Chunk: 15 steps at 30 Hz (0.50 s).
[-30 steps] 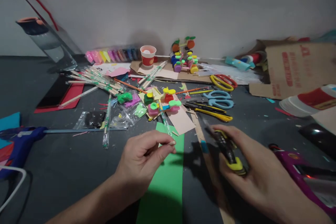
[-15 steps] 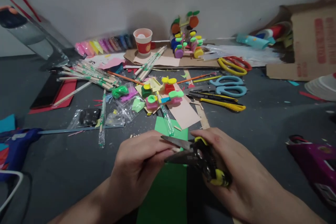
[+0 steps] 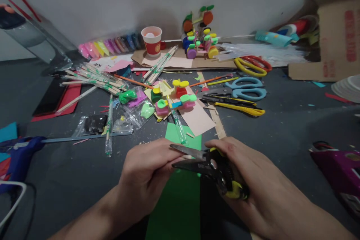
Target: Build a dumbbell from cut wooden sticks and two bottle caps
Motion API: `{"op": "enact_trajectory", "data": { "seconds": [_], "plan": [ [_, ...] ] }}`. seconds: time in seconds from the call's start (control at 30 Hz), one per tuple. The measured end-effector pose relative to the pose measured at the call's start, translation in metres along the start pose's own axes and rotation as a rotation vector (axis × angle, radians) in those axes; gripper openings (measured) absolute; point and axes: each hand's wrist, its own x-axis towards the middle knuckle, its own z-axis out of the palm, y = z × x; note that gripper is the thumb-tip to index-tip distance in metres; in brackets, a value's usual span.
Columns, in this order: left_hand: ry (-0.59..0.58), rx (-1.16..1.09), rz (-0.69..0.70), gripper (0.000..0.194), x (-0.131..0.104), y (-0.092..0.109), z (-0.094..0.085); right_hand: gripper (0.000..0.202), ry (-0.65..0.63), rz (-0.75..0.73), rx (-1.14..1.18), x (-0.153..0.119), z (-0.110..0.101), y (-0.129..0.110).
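Item: short stick [image 3: 186, 156], pale, its tip showing between the open blades of the snips [image 3: 213, 164]; held above the green paper [image 3: 182, 206]. Left hand [image 3: 147, 168]: thumb and fingers pinched together on the stick. Right hand [image 3: 250, 183]: wrapped around the snips' handles, blades apart (black, with yellow trim). Condition: the stick looks positioned but uncut at this spot, judging by the gap between the blades.

Just beyond: one clay model [image 3: 188, 98], yellow, red, green and pink, apparently joined by a blue piece; next to it, pink paper [image 3: 197, 120]. Right of these: blue scissors [image 3: 235, 93] and yellow cutter [image 3: 244, 109]. Left: green clay [image 3: 128, 96] and wrapped sticks [image 3: 95, 78] in a loose pile (a plentiful supply).

Rear row: paper cup [image 3: 153, 47], upright; group of colourful models [image 3: 208, 17], seemingly assembled, though their details are too small to judge.

Outer edges of the tabletop [image 3: 287, 131]: blue glue gun [image 3: 25, 153] and tilted-looking bottle [image 3: 26, 39] at left; cardboard [image 3: 336, 41] at right, purple case [image 3: 334, 168] nearer.
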Motion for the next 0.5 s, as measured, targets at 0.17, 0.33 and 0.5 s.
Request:
{"op": "enact_trajectory", "data": {
  "seconds": [0.17,0.33,0.5],
  "plan": [
    [-0.007,0.005,-0.008,0.025,-0.003,-0.0006,0.0,0.043,0.044,-0.047,-0.1,-0.0006,-0.0004,-0.0006],
    [-0.013,0.015,-0.01,0.025,-0.0037,-0.0022,0.0018,0.04,0.034,-0.039,-0.13,-0.0018,-0.0007,0.001],
    [-0.006,0.012,-0.031,0.028,-0.0038,-0.0055,0.0069,0.039,0.022,-0.012,-0.141,-0.0037,0.0008,0.002]
  ]
}}
